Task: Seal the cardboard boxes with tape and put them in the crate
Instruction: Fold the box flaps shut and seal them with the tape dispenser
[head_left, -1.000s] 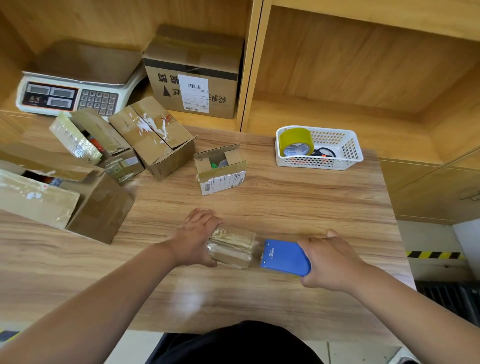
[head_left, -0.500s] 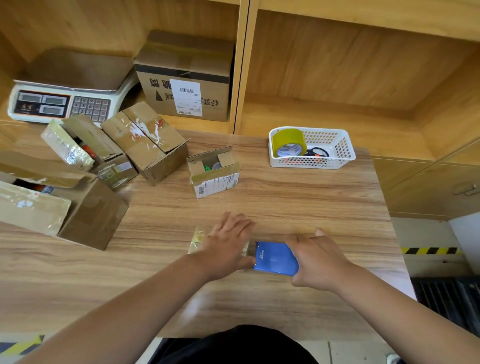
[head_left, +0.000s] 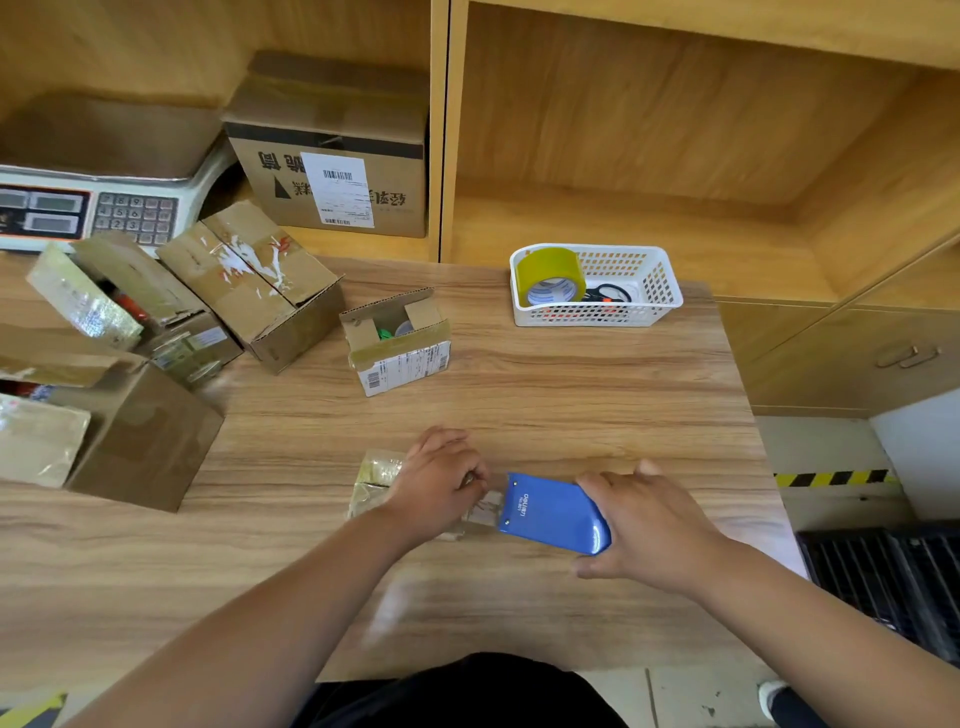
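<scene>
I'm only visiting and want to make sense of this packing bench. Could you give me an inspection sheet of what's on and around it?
Surface: wooden table.
Job's things: small taped box under the left hand; blue tape dispenser at its end; small open box mid-table; open cardboard boxes at the left.
Clutter: white basket holding a tape roll and scissors; weighing scale; labelled carton on the shelf.
Grippers: left hand holds the small taped box; right hand grips the dispenser.
Cables: nothing seen.
Surroundings: wooden shelving; yellow-black floor stripe; dark slatted bin lower right, perhaps the crate.
</scene>
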